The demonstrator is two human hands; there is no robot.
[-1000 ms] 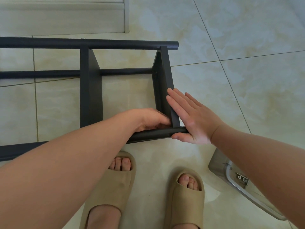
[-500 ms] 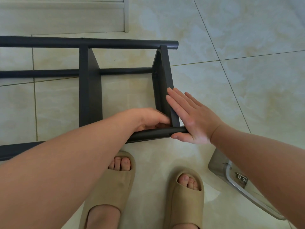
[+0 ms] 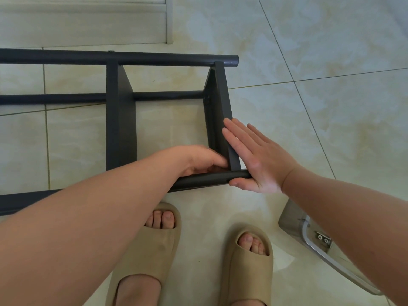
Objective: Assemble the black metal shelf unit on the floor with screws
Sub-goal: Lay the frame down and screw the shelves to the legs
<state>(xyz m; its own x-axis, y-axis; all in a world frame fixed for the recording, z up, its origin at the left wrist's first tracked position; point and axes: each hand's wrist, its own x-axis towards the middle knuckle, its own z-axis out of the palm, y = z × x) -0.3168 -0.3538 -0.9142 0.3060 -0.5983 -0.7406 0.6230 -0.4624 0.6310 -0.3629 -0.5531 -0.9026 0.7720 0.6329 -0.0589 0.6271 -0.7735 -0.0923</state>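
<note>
The black metal shelf unit (image 3: 120, 120) lies on its side on the tiled floor, its round tubes running left to right and flat black panels between them. My left hand (image 3: 202, 159) reaches inside the frame at the near right corner, fingers curled against the joint of the end panel (image 3: 220, 107) and the near tube (image 3: 198, 180); what the fingertips hold is hidden. My right hand (image 3: 251, 160) lies flat, fingers straight, pressed against the outer face of that end panel, the thumb under the tube's end. No screw is visible at this joint.
My two feet in beige slippers (image 3: 143, 250) stand just in front of the frame. A clear plastic box with a metal latch (image 3: 318, 239) sits on the floor at the right, under my right forearm. A pale baseboard (image 3: 88, 25) runs along the far side.
</note>
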